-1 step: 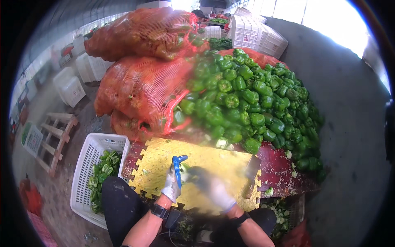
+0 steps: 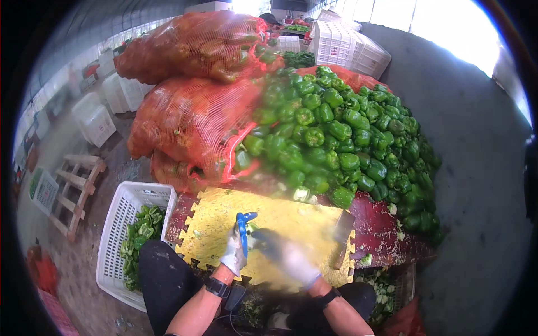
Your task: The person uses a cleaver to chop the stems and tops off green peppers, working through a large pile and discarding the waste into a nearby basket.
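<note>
My left hand (image 2: 235,241), in a white glove with blue fingers, is closed on a green bell pepper (image 2: 251,226), of which a pale green part shows. My right hand (image 2: 294,260), also in a light glove, is close beside the pepper on its right. Its fingers are smeared into a grey-blue blur, so whether it holds anything is hidden. Both hands are above a yellow foam mat (image 2: 216,210) with a toothed edge. Past the mat rises a large heap of whole green bell peppers (image 2: 350,140).
To the left, a white crate (image 2: 115,235) holds opened green peppers. Full red mesh sacks (image 2: 185,117) are stacked behind it. Pale pepper scraps (image 2: 384,294) lie in a container below right. A wooden pallet (image 2: 75,185) and white crates (image 2: 94,120) stand farther left.
</note>
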The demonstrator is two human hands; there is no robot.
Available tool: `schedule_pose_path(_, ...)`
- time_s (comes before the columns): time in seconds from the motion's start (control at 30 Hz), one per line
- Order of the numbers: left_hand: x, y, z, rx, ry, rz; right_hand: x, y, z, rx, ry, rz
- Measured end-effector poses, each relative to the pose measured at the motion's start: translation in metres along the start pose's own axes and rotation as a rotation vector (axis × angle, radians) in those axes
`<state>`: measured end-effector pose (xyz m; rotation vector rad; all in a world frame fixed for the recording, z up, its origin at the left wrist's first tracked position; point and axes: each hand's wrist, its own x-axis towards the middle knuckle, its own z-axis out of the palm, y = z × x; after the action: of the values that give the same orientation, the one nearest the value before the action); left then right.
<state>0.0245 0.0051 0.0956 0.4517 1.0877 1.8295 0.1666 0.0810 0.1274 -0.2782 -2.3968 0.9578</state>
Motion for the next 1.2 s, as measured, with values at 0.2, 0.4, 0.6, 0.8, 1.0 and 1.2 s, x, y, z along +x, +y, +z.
schedule_pose_path(0.2, -0.012, -0.015, 0.006, 0.251, 0.006, -0.164, -0.018, 0.008, 0.019, -0.175, -0.134, 0.189)
schedule_pose_path(0.4, -0.016, -0.026, -0.003, 0.509, -0.049, -0.120, -0.027, -0.009, 0.016, -0.241, -0.092, 0.126)
schedule_pose_path(0.6, -0.028, -0.018, 0.004, 0.484, -0.170, -0.007, -0.030, -0.032, 0.010, -0.217, -0.079, 0.192)
schedule_pose_path(0.8, -0.043, 0.024, 0.006, 0.287, -0.155, -0.039, -0.014, -0.040, 0.024, -0.298, -0.063, 0.180)
schedule_pose_path(1.0, -0.049, 0.055, 0.017, 0.354, -0.450, 0.275, -0.007, -0.081, 0.001, -0.112, 0.065, 0.117)
schedule_pose_path(1.2, -0.067, 0.045, 0.008, -0.004, -0.424, -0.005, -0.022, -0.067, 0.018, 0.250, -0.107, 0.263)
